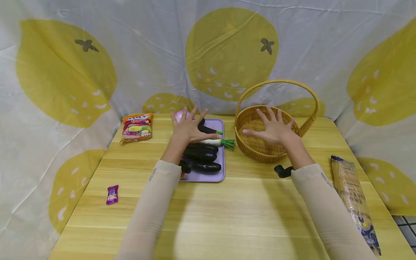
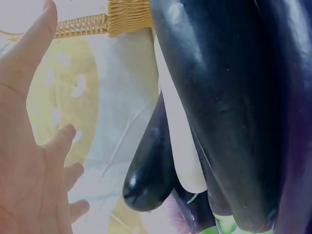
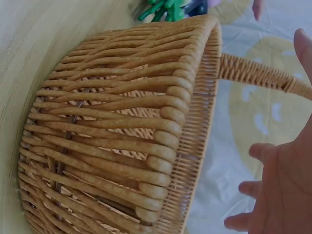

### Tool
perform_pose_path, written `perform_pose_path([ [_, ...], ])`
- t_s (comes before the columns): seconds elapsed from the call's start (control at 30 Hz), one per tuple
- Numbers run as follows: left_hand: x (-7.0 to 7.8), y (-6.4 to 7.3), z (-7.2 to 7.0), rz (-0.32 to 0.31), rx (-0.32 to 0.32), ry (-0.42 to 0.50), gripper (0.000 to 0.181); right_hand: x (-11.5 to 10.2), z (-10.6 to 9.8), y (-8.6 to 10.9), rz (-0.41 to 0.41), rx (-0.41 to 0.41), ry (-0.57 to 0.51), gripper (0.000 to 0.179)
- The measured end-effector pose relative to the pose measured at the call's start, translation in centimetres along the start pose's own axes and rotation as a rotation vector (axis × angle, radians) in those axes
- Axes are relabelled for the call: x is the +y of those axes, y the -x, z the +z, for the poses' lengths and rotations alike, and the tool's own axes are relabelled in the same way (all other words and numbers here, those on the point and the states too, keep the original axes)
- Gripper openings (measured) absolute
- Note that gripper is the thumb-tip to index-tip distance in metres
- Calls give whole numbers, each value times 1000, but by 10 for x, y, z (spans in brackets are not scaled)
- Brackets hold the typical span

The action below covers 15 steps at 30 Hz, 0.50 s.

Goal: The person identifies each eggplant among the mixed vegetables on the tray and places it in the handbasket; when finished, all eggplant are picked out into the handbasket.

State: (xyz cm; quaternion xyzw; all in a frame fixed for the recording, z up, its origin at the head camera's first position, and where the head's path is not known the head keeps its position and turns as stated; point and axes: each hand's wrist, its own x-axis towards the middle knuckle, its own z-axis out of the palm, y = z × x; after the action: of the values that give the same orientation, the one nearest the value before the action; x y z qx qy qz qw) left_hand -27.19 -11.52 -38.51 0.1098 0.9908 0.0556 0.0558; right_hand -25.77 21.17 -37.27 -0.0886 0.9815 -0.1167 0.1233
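Observation:
My left hand (image 1: 188,130) is spread wide over the lilac tray (image 1: 220,175), holding nothing. Below it on the tray lie several dark eggplants (image 1: 201,155) and a white radish (image 1: 212,142) with green leaves pointing right. A pinkish-purple round thing (image 1: 178,115) shows behind the fingers, partly hidden. My right hand (image 1: 276,130), fingers also splayed and holding nothing, is over the wicker basket (image 1: 260,156) with its tall arched handle (image 1: 276,81). In the right wrist view that hand (image 3: 287,180) is beside the basket's rim. The left wrist view shows eggplants (image 2: 219,97) close to the left hand.
An orange and red candy bag (image 1: 137,127) lies at the back left of the wooden table (image 1: 227,224). A small purple wrapped candy (image 1: 112,195) is at the left front. Along the right edge lies a long clear package (image 1: 352,195). A lemon-print cloth (image 1: 156,54) hangs behind.

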Motion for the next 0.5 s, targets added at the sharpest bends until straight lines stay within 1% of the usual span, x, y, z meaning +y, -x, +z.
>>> perform_pose_path([
  [0.13, -5, 6, -2, 7, 27, 15, 118, 0, 1, 3, -27, 36, -20, 111],
  [0.23, -12, 10, -2, 9, 39, 27, 117, 1, 1, 6, -53, 65, -42, 108],
  [0.3, -17, 13, -2, 10, 37, 52, 116, 1, 2, 8, -69, 84, -54, 106],
  [0.4, -24, 19, -3, 11, 31, 116, 114, 2, 4, 13, -95, 109, -78, 103],
  [0.5, -32, 26, -5, 4, 31, 174, 112, 3, 7, 17, -135, 134, -124, 98],
])
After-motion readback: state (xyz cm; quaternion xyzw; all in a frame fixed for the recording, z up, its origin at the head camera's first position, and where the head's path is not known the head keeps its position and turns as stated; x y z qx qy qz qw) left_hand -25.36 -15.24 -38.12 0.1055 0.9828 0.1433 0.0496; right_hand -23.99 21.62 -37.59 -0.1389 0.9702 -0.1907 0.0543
